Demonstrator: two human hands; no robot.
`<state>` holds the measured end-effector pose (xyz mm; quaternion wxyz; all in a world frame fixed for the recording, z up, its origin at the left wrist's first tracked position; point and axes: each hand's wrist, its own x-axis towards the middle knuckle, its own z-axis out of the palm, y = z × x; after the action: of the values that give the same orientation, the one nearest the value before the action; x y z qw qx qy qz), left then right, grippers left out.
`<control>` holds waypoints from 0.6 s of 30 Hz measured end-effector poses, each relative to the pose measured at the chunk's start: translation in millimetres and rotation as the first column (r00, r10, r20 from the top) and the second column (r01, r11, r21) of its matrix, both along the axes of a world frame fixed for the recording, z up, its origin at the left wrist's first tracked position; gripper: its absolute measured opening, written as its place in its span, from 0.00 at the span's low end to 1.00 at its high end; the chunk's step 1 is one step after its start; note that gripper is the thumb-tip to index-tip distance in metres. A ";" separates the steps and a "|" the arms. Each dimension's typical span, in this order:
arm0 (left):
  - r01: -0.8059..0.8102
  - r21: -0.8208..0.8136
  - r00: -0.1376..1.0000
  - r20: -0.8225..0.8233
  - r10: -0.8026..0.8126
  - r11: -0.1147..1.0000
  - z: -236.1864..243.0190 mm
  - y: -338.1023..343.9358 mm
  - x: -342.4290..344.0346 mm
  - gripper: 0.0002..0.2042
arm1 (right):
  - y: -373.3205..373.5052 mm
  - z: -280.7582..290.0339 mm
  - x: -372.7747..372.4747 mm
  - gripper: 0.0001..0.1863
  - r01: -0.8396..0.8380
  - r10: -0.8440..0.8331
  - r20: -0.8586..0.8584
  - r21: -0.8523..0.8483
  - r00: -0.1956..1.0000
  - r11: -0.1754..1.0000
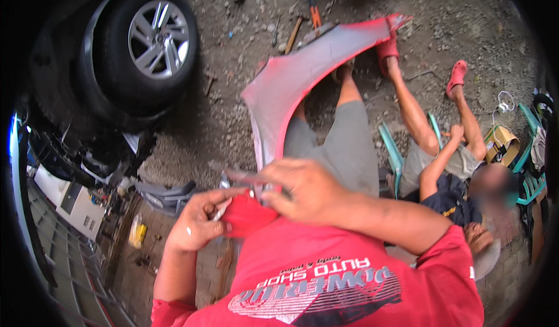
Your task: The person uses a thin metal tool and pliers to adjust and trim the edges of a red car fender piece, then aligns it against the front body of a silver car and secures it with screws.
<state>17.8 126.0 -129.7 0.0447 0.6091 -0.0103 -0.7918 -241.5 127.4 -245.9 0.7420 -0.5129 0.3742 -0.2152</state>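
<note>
A car fender [314, 59], grey on its face with red edges, stretches from my hands over my lap and out past my knees. Close to my chest is a red piece [249, 215]; whether it belongs to the fender is hidden by my right hand. My left hand [201, 219] pinches the left edge of this red piece, with a whitish scrap at the fingertips. Above it, my right hand [305, 190] is closed around a thin, flat metal tool [236, 176], blurred and partly covered by the fingers. The tool's kind does not show.
A car wheel [158, 39] and dark open bodywork stand at left. A hammer [294, 34] and an orange-handled tool [314, 13] lie on gravel ahead. At right, a person [445, 193] sits on a green chair [391, 149], near a cardboard box [502, 144]; another head is behind.
</note>
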 end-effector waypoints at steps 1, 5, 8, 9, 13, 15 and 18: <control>0.001 -0.011 1.000 -0.015 -0.001 1.000 -2.6 0.4 3.1 0.38 | 1.4 -2.1 8.8 0.09 0.036 -0.036 0.043 0.003 0.998 0.999; -0.032 -0.042 0.999 0.025 0.033 0.999 -2.1 4.6 6.5 0.36 | -4.3 4.3 19.0 0.09 -0.022 0.026 0.031 -0.100 0.999 0.995; -0.110 0.010 0.994 0.013 0.109 0.994 -0.6 1.9 7.3 0.35 | -14.1 2.3 17.1 0.09 -0.131 0.139 0.017 -0.248 0.990 0.960; -0.111 0.004 0.994 0.005 0.111 0.994 -1.9 1.1 6.1 0.35 | -16.3 0.0 18.3 0.10 -0.143 0.156 0.029 -0.272 0.987 0.952; -0.131 0.003 0.991 -0.012 0.131 0.991 -6.7 13.9 13.6 0.35 | -16.5 -16.3 27.7 0.10 -0.206 0.226 0.019 -0.340 0.974 0.918; -0.125 0.010 0.992 0.003 0.125 0.992 -7.1 20.4 16.0 0.35 | -16.7 -12.1 36.5 0.10 -0.262 0.276 0.003 -0.302 0.961 0.916; -0.126 0.003 0.992 0.024 0.126 0.992 -9.0 19.2 14.3 0.35 | -23.9 -10.7 44.2 0.11 -0.360 0.356 -0.058 -0.125 0.933 0.924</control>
<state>32.1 145.1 -138.7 0.0931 0.6179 0.0292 -0.7802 -197.4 103.6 -256.6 0.7263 -0.6246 0.2719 -0.0918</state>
